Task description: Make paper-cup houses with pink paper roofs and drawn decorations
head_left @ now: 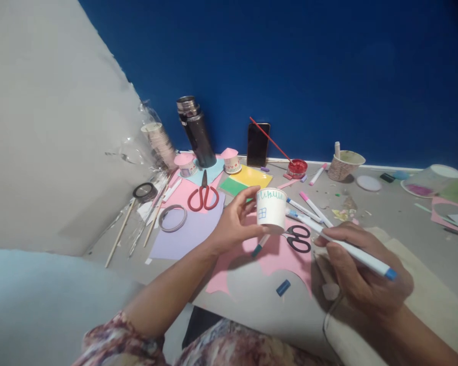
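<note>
My left hand (238, 221) grips a small white paper cup (272, 218) by its rim and base, upside down or upright I cannot tell. Green scribbled strokes run along the cup's upper edge, and a blue window shape is drawn below them. My right hand (366, 269) holds a white marker (354, 251) with a blue end, its tip pointing left toward the cup. Beneath the cup lies pink paper (244, 264) with curved cut-outs. Black-handled scissors (299, 239) rest on it, and a dark blue marker cap (283, 287) lies nearer me.
Red-handled scissors (203, 198) and a tape roll (173, 218) lie on coloured paper to the left. Behind stand a dark flask (198, 134), two pink-roofed cups, a phone (258, 145) and a red paint pot (296, 169). A patterned cup (343, 166) stands at the right.
</note>
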`<state>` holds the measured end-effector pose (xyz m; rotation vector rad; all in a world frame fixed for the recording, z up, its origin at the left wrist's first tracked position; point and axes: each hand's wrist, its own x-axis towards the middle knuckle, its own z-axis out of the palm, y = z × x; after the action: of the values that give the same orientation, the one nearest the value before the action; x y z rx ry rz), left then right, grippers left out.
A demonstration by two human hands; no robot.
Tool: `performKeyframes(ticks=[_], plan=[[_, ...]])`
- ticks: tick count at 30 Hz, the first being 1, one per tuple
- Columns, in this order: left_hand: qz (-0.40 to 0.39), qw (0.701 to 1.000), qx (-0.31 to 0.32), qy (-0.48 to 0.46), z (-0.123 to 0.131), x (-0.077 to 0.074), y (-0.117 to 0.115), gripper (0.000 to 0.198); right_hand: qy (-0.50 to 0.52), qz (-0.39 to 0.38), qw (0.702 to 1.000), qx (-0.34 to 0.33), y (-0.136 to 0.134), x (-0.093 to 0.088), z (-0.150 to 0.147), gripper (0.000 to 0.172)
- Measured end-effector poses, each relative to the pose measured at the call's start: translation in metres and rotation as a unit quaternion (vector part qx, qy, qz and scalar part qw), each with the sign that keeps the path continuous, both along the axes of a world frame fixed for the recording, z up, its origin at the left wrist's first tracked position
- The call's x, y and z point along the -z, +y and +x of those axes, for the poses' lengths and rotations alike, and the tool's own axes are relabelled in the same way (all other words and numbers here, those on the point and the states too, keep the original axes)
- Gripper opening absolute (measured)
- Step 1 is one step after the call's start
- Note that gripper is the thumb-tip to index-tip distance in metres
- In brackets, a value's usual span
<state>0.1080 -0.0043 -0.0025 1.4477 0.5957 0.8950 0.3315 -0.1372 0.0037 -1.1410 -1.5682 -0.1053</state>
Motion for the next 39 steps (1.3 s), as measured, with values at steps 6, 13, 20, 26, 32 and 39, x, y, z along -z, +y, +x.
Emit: performKeyframes(ticks=[6,13,20,26,32,39], plan=[[-0.177,0.978,0.055,-0.096,0.001,-0.003,0.007,0.08,0.016,-0.042,0.999,0.025,0.004,0.008,0.002,0.033],[0.16,0.979,-0.026,0.123,0.003,0.0,-0.008,0.086,0.018,-0.157,0.985,0.069,0.021,0.015,0.011,0.05],[0.331,0.928,-0.025,0.172,-0.001,0.002,-0.012,0.108,-0.055,-0.178,0.982,-0.02,0.025,0.016,0.013,0.086],[0.394,0.907,-0.011,0.145,-0.002,0.0,-0.015,0.113,-0.067,-0.172,0.982,-0.039,0.023,0.018,0.011,0.08],[0.194,0.972,0.044,0.122,-0.005,-0.003,-0.018,0.126,0.14,-0.225,0.963,-0.039,0.02,0.019,0.015,0.075],[0.073,0.988,0.093,0.098,-0.001,0.004,-0.021,0.125,0.402,-0.257,0.863,-0.166,0.031,0.02,0.012,0.07]])
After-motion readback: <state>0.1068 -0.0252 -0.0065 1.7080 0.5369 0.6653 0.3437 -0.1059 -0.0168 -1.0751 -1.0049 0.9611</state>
